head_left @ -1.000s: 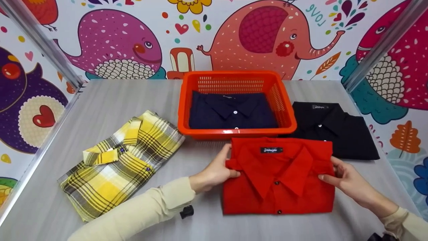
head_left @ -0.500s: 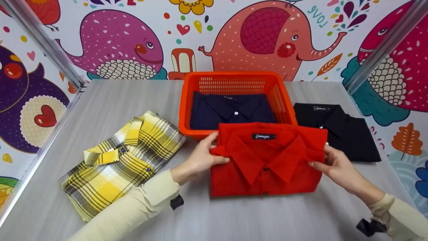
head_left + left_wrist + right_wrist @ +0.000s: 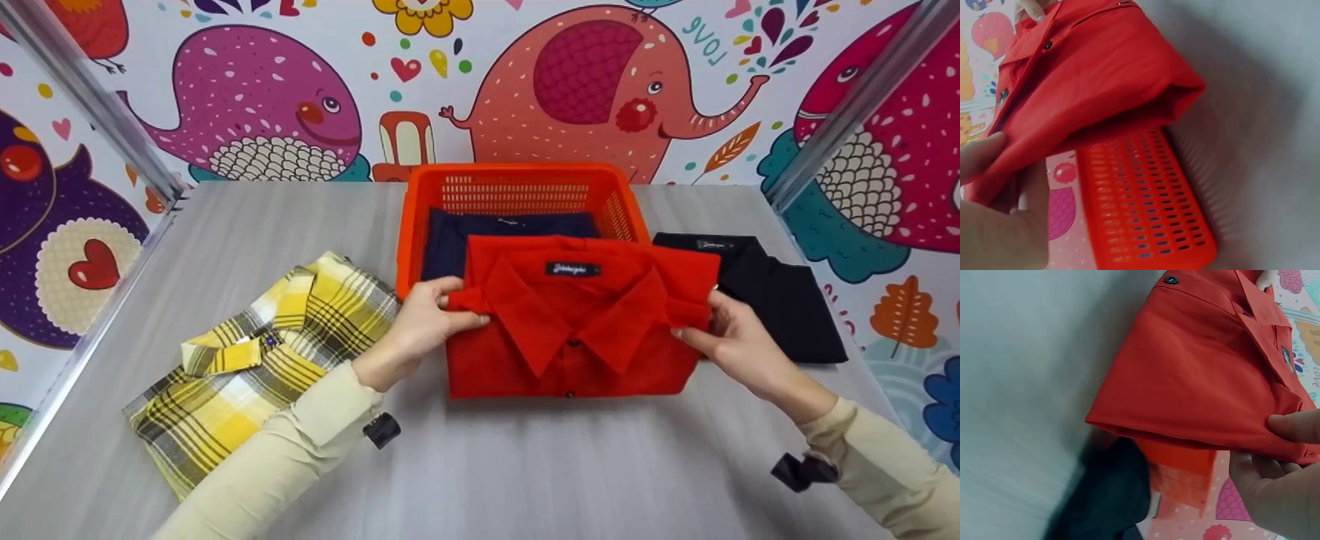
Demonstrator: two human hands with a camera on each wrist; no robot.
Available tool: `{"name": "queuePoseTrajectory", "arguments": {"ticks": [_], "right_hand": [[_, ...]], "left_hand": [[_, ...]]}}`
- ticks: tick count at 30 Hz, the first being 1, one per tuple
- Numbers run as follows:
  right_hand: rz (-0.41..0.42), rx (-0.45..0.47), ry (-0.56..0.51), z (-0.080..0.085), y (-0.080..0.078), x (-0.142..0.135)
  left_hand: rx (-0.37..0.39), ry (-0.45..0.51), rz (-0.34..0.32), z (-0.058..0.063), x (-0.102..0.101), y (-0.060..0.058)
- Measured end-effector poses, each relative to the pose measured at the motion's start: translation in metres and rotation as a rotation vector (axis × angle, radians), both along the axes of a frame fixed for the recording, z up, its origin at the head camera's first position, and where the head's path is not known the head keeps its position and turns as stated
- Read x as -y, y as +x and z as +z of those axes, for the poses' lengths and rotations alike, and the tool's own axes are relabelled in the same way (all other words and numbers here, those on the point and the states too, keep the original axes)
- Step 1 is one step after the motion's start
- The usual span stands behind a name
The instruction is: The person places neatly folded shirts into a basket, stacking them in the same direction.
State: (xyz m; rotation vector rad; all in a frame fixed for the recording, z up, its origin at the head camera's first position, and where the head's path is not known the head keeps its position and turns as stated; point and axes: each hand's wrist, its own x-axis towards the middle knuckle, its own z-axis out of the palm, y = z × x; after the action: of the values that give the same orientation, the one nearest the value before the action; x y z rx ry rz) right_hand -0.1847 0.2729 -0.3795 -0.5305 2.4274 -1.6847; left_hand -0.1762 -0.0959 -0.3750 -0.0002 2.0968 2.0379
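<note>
A folded red shirt [image 3: 570,322], with a pointed collar, dark buttons and a black label, is held up between both hands, its front overlapping the basket's near side in the head view. My left hand [image 3: 416,322] pinches its left edge, thumb on top and fingers beneath. At the opposite edge my right hand [image 3: 750,349] grips the fabric the same way, as the right wrist view also shows. Behind the shirt stands an orange-red plastic basket [image 3: 630,202] with slotted walls. Inside it lies a folded navy shirt [image 3: 446,240], partly hidden by the red one.
On the left of the grey table [image 3: 525,480] a folded yellow plaid shirt [image 3: 247,390] lies at an angle, partly behind the left sleeve. A folded black shirt [image 3: 787,307] rests right of the basket. Printed cartoon walls [image 3: 405,67] and metal posts [image 3: 97,97] border the table.
Both hands have raised the red shirt off the table and carried it away from the body, slightly left. It now covers the basket's front rim and part of the navy shirt.
</note>
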Motion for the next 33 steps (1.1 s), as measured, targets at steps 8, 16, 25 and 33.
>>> {"name": "queuePoseTrajectory", "arguments": {"ticks": [8,16,25,33], "right_hand": [[-0.035,-0.058,0.022,0.022,-0.022,0.006],[-0.063,-0.08,0.046,0.044,-0.046,0.013],[-0.042,-0.131,0.073,0.065,-0.069,0.03],[-0.069,-0.096,0.063,0.078,-0.089,0.049]], "left_hand": [[-0.019,0.054,0.034,0.018,0.003,-0.013],[-0.038,0.062,0.057,0.04,0.005,-0.03],[-0.078,0.074,0.075,0.057,0.021,-0.053],[-0.166,0.03,0.104,0.066,0.032,-0.076]]}}
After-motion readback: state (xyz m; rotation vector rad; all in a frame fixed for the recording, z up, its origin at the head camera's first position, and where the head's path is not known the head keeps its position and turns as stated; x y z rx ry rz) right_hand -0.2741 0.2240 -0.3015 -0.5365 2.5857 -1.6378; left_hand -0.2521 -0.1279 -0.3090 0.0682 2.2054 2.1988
